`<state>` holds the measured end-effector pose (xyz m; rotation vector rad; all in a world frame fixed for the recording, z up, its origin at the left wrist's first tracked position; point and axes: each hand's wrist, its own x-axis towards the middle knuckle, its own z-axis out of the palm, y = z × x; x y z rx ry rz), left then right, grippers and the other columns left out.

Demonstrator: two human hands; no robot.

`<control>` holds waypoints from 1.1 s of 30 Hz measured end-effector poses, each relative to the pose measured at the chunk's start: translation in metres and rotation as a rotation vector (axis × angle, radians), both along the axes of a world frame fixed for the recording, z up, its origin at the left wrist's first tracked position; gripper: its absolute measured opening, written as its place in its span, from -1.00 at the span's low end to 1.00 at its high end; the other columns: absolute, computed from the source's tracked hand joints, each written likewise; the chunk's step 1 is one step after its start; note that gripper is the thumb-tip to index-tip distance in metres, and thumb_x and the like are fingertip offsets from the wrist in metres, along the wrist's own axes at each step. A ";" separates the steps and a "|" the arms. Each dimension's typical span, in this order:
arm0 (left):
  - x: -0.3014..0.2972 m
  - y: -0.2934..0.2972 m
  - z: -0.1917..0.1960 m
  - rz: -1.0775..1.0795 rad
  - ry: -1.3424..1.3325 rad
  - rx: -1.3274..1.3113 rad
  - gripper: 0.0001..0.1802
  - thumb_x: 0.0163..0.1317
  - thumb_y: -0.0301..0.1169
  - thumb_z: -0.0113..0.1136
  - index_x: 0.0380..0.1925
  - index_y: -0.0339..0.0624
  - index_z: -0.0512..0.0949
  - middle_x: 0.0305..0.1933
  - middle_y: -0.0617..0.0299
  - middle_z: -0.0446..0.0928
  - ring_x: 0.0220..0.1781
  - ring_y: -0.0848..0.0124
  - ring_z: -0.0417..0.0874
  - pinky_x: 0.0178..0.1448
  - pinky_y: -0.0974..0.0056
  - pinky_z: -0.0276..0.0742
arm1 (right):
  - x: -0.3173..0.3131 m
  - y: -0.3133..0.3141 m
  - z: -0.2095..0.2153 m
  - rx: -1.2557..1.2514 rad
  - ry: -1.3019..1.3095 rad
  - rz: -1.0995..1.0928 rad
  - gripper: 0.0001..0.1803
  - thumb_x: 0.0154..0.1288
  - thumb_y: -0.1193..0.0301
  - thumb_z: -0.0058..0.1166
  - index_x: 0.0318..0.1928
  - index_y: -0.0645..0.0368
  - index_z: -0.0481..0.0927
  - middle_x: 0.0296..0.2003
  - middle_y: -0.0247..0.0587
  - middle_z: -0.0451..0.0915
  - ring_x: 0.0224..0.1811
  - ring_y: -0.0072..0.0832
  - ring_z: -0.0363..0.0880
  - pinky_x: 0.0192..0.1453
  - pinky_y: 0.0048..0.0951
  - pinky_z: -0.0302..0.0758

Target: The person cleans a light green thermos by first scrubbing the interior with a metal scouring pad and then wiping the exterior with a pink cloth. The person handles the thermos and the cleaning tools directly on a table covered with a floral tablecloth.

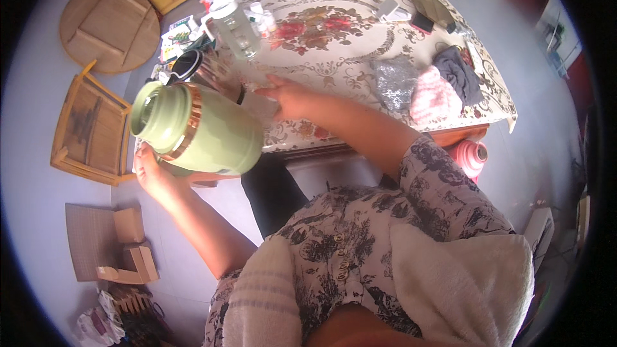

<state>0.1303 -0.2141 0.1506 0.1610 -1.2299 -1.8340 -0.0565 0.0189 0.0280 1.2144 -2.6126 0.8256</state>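
A pale green thermos flask (222, 132) with a copper-coloured band is tipped on its side, its uncovered mouth facing left. My left hand (153, 168) is wrapped round its lower side near the neck and holds it up beside the table edge. Over the table, just past the flask's base, my right hand (290, 97) has its fingers stretched out and apart. A pale, blurred thing (260, 110) shows below those fingers; I cannot tell what it is. Behind the flask stands a dark-lidded clear container (204, 67), partly hidden.
A flowered cloth covers the table (321, 58). On it are a clear pitcher (235, 29), small bottles (263, 19), plastic wrap (393, 83), a pink-white cloth (434, 97) and a dark cloth (457, 76). A pink flask (470, 156) stands right; a wooden stool (93, 128) lies left.
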 end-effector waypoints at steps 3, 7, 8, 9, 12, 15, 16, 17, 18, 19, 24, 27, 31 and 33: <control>-0.006 -0.005 -0.017 0.010 -0.055 -0.031 -0.83 0.25 -0.36 0.17 -0.35 -0.24 0.49 -0.31 0.15 0.56 -0.27 0.35 0.57 -0.13 0.22 0.54 | -0.029 0.014 -0.020 -0.321 -0.344 0.033 -0.40 0.17 0.32 0.21 0.24 -0.10 0.36 0.10 0.02 0.50 -0.01 -0.18 0.57 0.05 -0.27 0.51; -0.013 0.008 -0.031 -0.028 -0.172 -0.061 -0.85 0.27 -0.33 0.14 -0.41 -0.16 0.50 -0.29 0.23 0.56 -0.25 0.42 0.59 -0.15 0.30 0.56 | -0.015 0.070 0.049 -1.129 -1.314 0.160 -0.50 0.38 0.08 -0.07 0.20 0.11 0.37 0.04 -0.02 0.56 -0.14 -0.38 0.62 -0.15 -0.44 0.55; -0.019 0.023 -0.027 -0.042 -0.204 -0.046 -0.84 0.29 -0.34 0.13 -0.45 -0.12 0.48 -0.32 0.29 0.56 -0.27 0.48 0.57 -0.17 0.34 0.55 | -0.008 0.087 0.066 -1.286 -1.449 0.223 -0.47 0.43 0.01 -0.16 0.18 0.15 0.37 0.04 -0.01 0.56 -0.16 -0.42 0.62 -0.20 -0.48 0.55; -0.027 0.033 -0.027 -0.070 -0.193 -0.053 -0.82 0.30 -0.33 0.12 -0.46 -0.12 0.47 -0.35 0.30 0.54 -0.32 0.51 0.55 -0.22 0.37 0.50 | 0.000 0.101 0.080 -1.302 -1.414 0.273 -0.46 0.44 -0.01 -0.22 0.16 0.15 0.38 0.03 0.00 0.56 -0.17 -0.42 0.62 -0.24 -0.50 0.53; -0.054 0.071 -0.028 -0.137 -0.159 -0.054 -0.77 0.32 -0.30 0.12 -0.49 -0.12 0.44 -0.47 0.38 0.49 -0.46 0.61 0.43 -0.40 0.49 0.31 | 0.021 0.137 0.102 -1.340 -1.285 0.366 -0.44 0.45 -0.08 -0.31 0.08 0.12 0.42 0.00 0.04 0.58 -0.24 -0.46 0.62 -0.39 -0.60 0.48; -0.082 0.099 -0.041 -0.238 -0.140 -0.091 -0.77 0.31 -0.32 0.13 -0.54 -0.06 0.43 -0.59 0.49 0.34 -0.59 0.71 0.21 -0.54 0.54 0.06 | 0.031 0.164 0.109 -1.380 -1.251 0.431 -0.45 0.45 -0.08 -0.32 0.06 0.10 0.44 -0.03 0.03 0.59 -0.28 -0.53 0.61 -0.43 -0.65 0.46; -0.087 0.108 -0.046 -0.253 -0.148 -0.129 -0.78 0.31 -0.34 0.13 -0.54 -0.03 0.43 -0.60 0.51 0.31 -0.60 0.73 0.18 -0.55 0.54 0.02 | 0.035 0.167 0.113 -1.374 -1.201 0.394 -0.48 0.44 -0.05 -0.24 0.08 0.09 0.44 -0.06 0.00 0.61 -0.31 -0.61 0.58 -0.44 -0.70 0.43; -0.093 0.117 -0.050 -0.289 -0.141 -0.164 -0.77 0.31 -0.38 0.12 -0.55 -0.08 0.43 -0.60 0.50 0.31 -0.58 0.72 0.19 -0.51 0.52 0.06 | 0.039 0.170 0.120 -1.391 -1.099 0.316 -0.50 0.44 -0.03 -0.22 0.09 0.08 0.44 -0.07 -0.02 0.62 -0.30 -0.63 0.57 -0.40 -0.69 0.44; -0.106 0.129 -0.060 -0.285 -0.094 -0.230 -0.76 0.32 -0.36 0.12 -0.56 -0.08 0.44 -0.63 0.51 0.30 -0.62 0.73 0.17 -0.54 0.53 0.02 | 0.042 0.172 0.131 -1.401 -0.998 0.236 -0.52 0.44 -0.01 -0.19 0.10 0.07 0.45 -0.08 -0.05 0.62 -0.29 -0.65 0.56 -0.36 -0.69 0.45; -0.114 0.139 -0.065 -0.263 -0.052 -0.297 -0.76 0.32 -0.34 0.12 -0.56 -0.08 0.45 -0.65 0.52 0.28 -0.66 0.73 0.14 -0.57 0.53 -0.03 | 0.046 0.169 0.140 -1.401 -0.910 0.169 -0.54 0.44 0.01 -0.16 0.11 0.06 0.45 -0.09 -0.07 0.63 -0.28 -0.67 0.55 -0.32 -0.69 0.46; -0.123 0.173 -0.069 -0.325 -0.031 -0.288 -0.73 0.35 -0.39 0.06 -0.57 -0.14 0.42 -0.65 0.52 0.26 -0.63 0.72 0.12 -0.55 0.50 -0.01 | 0.046 0.137 0.164 -0.997 -0.280 0.049 -0.49 0.30 0.22 0.15 0.19 0.17 0.45 -0.05 -0.11 0.60 -0.13 -0.35 0.55 0.04 -0.43 0.47; -0.118 0.180 -0.071 -0.393 -0.029 -0.264 -0.73 0.36 -0.39 0.05 -0.56 -0.14 0.40 -0.63 0.53 0.26 -0.60 0.73 0.13 -0.53 0.51 0.02 | 0.044 0.135 0.162 -0.466 0.172 -0.069 -0.54 0.26 0.23 0.17 0.14 0.09 0.52 -0.07 -0.09 0.60 -0.08 -0.26 0.51 0.07 -0.33 0.44; -0.111 0.181 -0.070 -0.442 -0.104 -0.243 -0.79 0.36 -0.40 0.04 -0.49 -0.15 0.44 -0.57 0.52 0.30 -0.56 0.74 0.17 -0.49 0.53 0.07 | 0.048 0.134 0.162 -0.315 0.312 -0.062 -0.55 0.21 0.22 0.19 0.10 0.03 0.56 -0.15 -0.18 0.62 -0.06 -0.20 0.47 0.14 -0.30 0.36; -0.113 0.180 -0.072 -0.463 -0.122 -0.272 -0.80 0.37 -0.40 0.03 -0.47 -0.16 0.44 -0.54 0.52 0.32 -0.53 0.74 0.19 -0.47 0.54 0.09 | 0.049 0.132 0.168 -0.237 0.297 -0.061 -0.59 0.23 0.22 0.15 0.08 0.03 0.58 0.03 -0.17 0.54 0.04 -0.19 0.40 0.20 -0.30 0.32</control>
